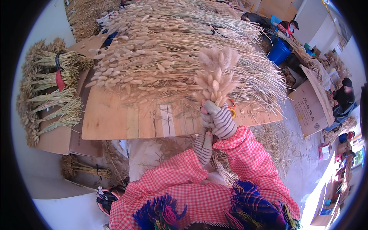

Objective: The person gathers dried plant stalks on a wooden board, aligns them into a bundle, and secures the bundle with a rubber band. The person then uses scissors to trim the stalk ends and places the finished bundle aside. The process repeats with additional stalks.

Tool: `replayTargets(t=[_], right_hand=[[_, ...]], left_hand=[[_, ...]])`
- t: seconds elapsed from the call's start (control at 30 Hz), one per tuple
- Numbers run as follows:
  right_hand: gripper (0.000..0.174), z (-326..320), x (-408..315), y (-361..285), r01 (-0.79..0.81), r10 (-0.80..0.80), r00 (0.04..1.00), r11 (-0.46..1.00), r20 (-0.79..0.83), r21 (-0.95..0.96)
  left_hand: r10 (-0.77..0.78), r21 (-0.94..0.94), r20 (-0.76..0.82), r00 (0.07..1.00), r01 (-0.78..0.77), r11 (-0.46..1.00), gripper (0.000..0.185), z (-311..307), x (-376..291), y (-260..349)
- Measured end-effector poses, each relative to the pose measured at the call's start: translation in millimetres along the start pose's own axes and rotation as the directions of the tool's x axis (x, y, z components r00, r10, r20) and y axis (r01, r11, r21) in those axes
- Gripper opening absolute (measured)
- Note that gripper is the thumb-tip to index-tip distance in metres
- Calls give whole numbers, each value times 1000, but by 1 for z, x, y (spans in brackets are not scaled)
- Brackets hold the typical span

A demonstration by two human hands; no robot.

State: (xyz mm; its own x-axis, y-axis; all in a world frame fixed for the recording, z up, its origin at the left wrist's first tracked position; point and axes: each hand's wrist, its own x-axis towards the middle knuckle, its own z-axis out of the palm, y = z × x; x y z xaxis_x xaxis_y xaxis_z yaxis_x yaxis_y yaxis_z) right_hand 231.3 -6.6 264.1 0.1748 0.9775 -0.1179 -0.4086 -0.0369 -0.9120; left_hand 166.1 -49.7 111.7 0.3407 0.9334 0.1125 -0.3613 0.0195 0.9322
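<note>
Held upright at the front edge of a wooden board (109, 118) is a bunch of dried bunny-tail grass (217, 83), its fluffy heads at the top. My right hand (220, 119), in a striped fingerless glove, is wrapped around the stems just below the heads. Lower down, my left hand (203, 146), gloved alike, grips the same stems. Their cut ends (225, 172) come out beneath the hands, over my lap. An orange ring and a yellow ring (233, 113), perhaps scissor handles, show partly behind my right hand.
Loose bunny-tail stalks (161, 54) lie heaped across the board. At left, tied bunches (57, 97) rest on a cardboard box (54, 141). A printed carton (309, 106) and a blue bucket (279, 51) stand at right. Other people (345, 93) sit farther off; stalk litter covers the floor.
</note>
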Motion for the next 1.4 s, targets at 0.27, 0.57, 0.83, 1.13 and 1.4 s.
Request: replayTargets(t=[0.27,0.57,0.83,1.13,1.4], right_hand=[[52,-10,3,-7,88,-86,996,992,-19,93],[57,-49,-8,-30,323,-269,928,925,257,-198],[40,-317,-152,-3,-111,-380,863,500,-333,-859],[17,-479,-364,255,-988,457,137,3,-879,-153],[19,-462,-334,287,-980,346,176,150,-922,-131]], left_hand=[[-92,-401,63,994,109,909,34,17,4,50],[-225,-203,7,974,222,954,38,32,12,48],[153,-760,379,913,213,614,31,-35,82,76],[286,-653,466,837,107,750,32,-51,91,91],[317,-605,526,789,84,792,37,-53,88,96]])
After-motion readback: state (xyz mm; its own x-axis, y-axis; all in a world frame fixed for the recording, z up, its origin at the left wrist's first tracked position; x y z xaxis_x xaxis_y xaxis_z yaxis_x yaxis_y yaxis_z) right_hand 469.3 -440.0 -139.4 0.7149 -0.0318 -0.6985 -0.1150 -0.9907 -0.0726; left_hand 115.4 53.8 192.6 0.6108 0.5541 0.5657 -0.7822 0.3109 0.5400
